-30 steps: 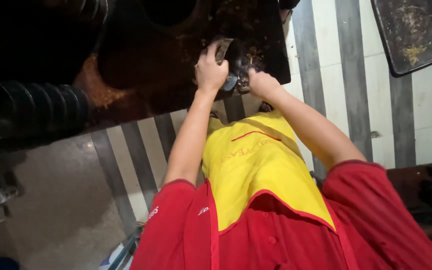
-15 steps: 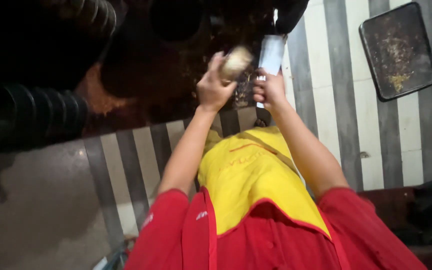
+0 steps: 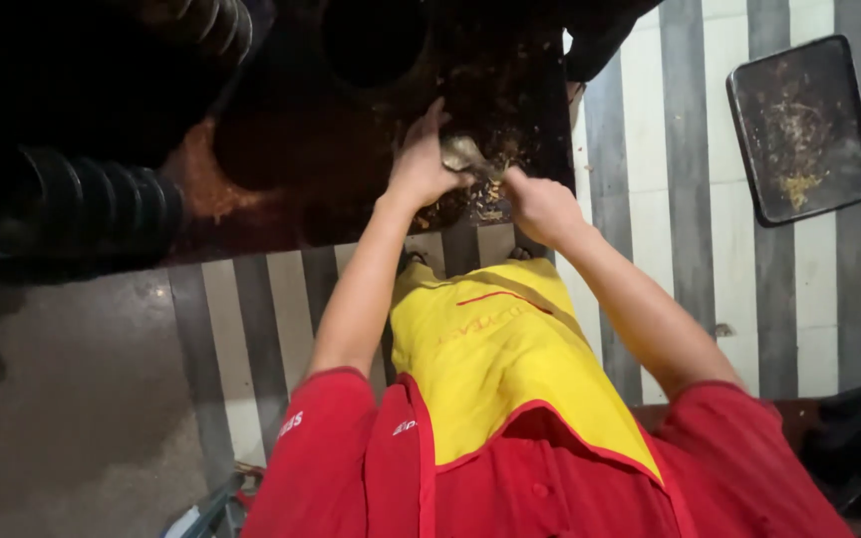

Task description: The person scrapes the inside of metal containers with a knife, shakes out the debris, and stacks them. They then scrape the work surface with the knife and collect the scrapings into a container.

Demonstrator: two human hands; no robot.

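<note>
metal piece: small shiny metal piece (image 3: 462,154) sits between my two hands, near the front edge of the dark worktop (image 3: 281,149), towards its right corner; kind of tool or part too blurred to name.
left hand: my left hand (image 3: 419,164) lies over the metal piece from the left, fingers curled on it, thumb side up; reads as a steadying hold so the piece stays pressed to the worktop.
right hand: my right hand (image 3: 540,204) comes in from the right, fingers closed, tips meeting the same metal piece; can't tell if it pinches the piece or some separate thin thing.
crumbs: brownish crumbs (image 3: 480,199) scattered under and just beside both hands at the worktop's front edge, likely loose bits from the work there.
worktop: dark, greasy, round opening (image 3: 371,40) further back; far edge cut off by frame.
tray: dirty flat metal tray (image 3: 799,125) on the striped floor (image 3: 640,120), well apart to the right, out of reach.
ribbed hose: black ribbed hose (image 3: 92,204) at the left edge of the worktop, mostly lost in shadow.
apron: yellow apron (image 3: 500,369) over red shirt (image 3: 351,468), blocks the view of what's below the worktop's front.
</note>
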